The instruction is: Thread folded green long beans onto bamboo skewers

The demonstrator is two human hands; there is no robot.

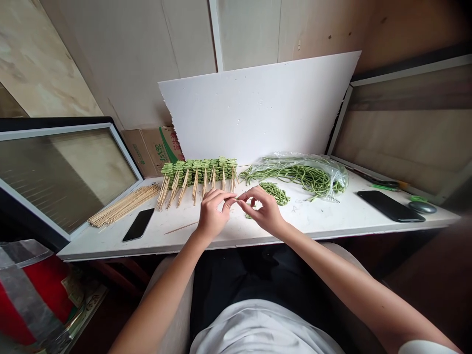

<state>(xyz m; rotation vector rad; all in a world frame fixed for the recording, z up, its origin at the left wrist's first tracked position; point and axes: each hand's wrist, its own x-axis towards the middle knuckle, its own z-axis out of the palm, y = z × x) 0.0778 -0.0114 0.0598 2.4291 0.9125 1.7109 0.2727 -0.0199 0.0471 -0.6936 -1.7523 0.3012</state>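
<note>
My left hand [215, 212] and my right hand [264, 209] meet above the front of the white table, thumbs and forefingers pinched together. Between the fingertips shows a small green bit, apparently a long bean piece [237, 198], mostly hidden by the fingers. Behind my right hand lies a pile of cut long bean pieces [275, 192], and a few more lie under that hand. Beyond my left hand, bean skewers [199, 168] are stacked in rows, their bare stick ends pointing toward me. A single bamboo stick [180, 228] rests on the table left of my left hand.
A bundle of bamboo sticks [125, 204] and a phone [138, 225] lie at left. Whole long beans [309, 178] spill from a clear plastic bag [337, 179] at back right. Farther right are a black phone [390, 206] and a mouse [422, 207]. A white board [258, 108] stands behind.
</note>
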